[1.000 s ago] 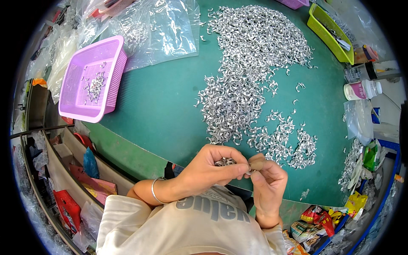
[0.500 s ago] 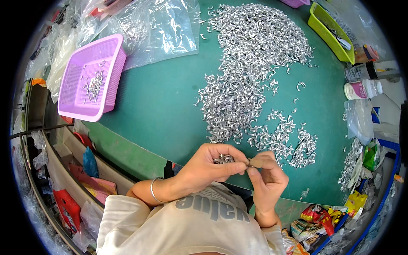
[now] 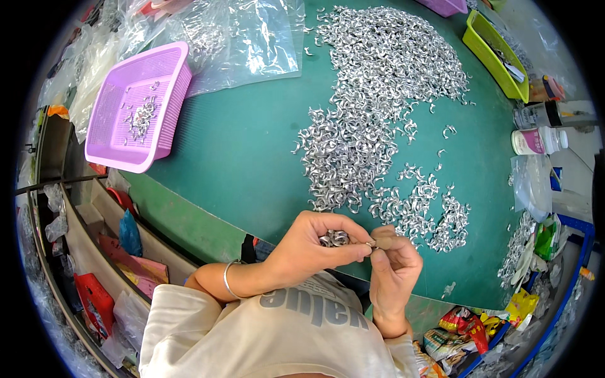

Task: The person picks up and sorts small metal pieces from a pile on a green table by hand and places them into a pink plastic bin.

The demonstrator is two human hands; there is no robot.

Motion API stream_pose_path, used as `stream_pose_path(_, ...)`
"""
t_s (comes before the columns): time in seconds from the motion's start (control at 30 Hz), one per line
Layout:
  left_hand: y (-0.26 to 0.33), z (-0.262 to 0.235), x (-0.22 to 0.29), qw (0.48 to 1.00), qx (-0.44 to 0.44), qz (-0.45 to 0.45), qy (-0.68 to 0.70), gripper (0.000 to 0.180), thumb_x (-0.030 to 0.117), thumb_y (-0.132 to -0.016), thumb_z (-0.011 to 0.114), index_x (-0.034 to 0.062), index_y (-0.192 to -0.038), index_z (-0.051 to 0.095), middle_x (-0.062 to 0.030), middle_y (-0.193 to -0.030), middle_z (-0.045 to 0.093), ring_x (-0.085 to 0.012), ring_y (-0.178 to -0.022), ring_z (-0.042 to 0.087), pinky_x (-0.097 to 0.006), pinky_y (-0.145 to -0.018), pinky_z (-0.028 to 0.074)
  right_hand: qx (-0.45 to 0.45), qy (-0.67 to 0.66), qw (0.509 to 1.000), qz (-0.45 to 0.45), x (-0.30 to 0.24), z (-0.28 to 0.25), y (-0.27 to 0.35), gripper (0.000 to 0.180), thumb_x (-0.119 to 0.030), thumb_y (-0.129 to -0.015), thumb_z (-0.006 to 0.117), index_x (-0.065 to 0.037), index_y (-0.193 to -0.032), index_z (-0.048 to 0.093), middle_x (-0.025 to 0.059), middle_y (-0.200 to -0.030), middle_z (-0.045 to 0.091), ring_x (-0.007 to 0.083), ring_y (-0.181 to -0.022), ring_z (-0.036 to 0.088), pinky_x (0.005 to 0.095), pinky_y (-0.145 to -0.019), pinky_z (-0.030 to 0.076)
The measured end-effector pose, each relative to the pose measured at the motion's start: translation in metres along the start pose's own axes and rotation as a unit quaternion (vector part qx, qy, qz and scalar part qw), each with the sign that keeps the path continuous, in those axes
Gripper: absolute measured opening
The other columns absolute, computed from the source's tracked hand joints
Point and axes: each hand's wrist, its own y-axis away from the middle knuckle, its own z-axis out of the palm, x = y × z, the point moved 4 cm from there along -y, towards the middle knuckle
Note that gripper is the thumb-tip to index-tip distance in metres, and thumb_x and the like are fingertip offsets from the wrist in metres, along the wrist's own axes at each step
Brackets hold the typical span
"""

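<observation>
My left hand (image 3: 315, 242) is closed around several small curved silver metal pieces (image 3: 334, 237), which show in the hollow of the palm. Its thumb and index fingertips pinch one small metal piece (image 3: 372, 245). The right hand (image 3: 396, 264) meets it there, thumb and fingers pressed together on the same piece. Something tan seems to cover one right fingertip. Both hands are over the near edge of the green table. Just beyond them spreads a big heap of the same crescent-shaped silver pieces (image 3: 350, 151), with smaller clusters (image 3: 449, 227) to the right.
A lilac plastic basket (image 3: 179, 94) with a few pieces in it stands at the left, beside clear plastic bags (image 3: 252, 50). A lime-green tray (image 3: 488, 53) and a white bottle (image 3: 535, 140) sit along the right edge. Colourful packets (image 3: 466, 327) lie at lower right.
Both hands stay together at the same spot. My right fingers have shifted slightly and curl more at the pinched piece. The view has moved a little.
</observation>
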Motion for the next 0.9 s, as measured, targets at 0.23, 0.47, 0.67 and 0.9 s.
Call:
stream_pose_path(0.23, -0.002, 0.002, -0.004, 0.989, -0.046, -0.053, 0.127, 0.01, 0.006, -0.08, 0.061, -0.0001, -0.088, 0.06, -0.0002, -0.075, 0.057, -0.0016, -0.054, 0.041, -0.017, -0.045, 0.03, 0.006, 0.09, 0.996, -0.005, -0.002, -0.009, -0.009, 0.012, 0.004, -0.075, 0.06, 0.004, -0.087, 0.058, 0.0074, -0.083, 0.059, 0.0159, -0.082, 0.05, 0.0272, -0.072, 0.041)
stream_pose_path(0.47, -0.013, -0.005, -0.01, 0.975, -0.049, -0.019, 0.217, 0.012, 0.012, -0.078, 0.044, 0.0, -0.079, 0.047, -0.0144, -0.07, 0.05, -0.0111, -0.05, 0.037, -0.02, -0.04, 0.028, 0.025, 0.569, 0.811, -0.129, -0.01, -0.029, -0.06, 0.022, -0.007, -0.071, 0.067, -0.002, -0.091, 0.062, 0.0071, -0.087, 0.058, 0.0225, -0.08, 0.05, 0.0316, -0.075, 0.035)
stream_pose_path(0.67, -0.016, -0.01, -0.014, 0.977, -0.024, -0.033, 0.208, 0.018, 0.015, -0.083, 0.043, 0.0, -0.077, 0.05, -0.0095, -0.066, 0.048, -0.0095, -0.049, 0.036, -0.02, -0.039, 0.027, 0.001, 0.667, 0.728, -0.159, 0.002, -0.012, -0.061, 0.025, -0.011, -0.065, 0.071, -0.004, -0.086, 0.06, 0.0058, -0.091, 0.054, 0.0221, -0.086, 0.046, 0.0352, -0.077, 0.029)
stream_pose_path(0.9, -0.021, -0.014, -0.025, 0.987, 0.006, -0.022, 0.159, 0.022, 0.019, -0.09, 0.048, -0.0007, -0.084, 0.056, 0.0018, -0.062, 0.043, -0.0027, -0.05, 0.032, -0.018, -0.041, 0.024, 0.034, 0.564, 0.81, -0.156, -0.004, -0.02, -0.054, 0.026, -0.002, -0.064, 0.071, -0.004, -0.088, 0.061, 0.0067, -0.085, 0.06, 0.021, -0.085, 0.052, 0.0312, -0.079, 0.032)
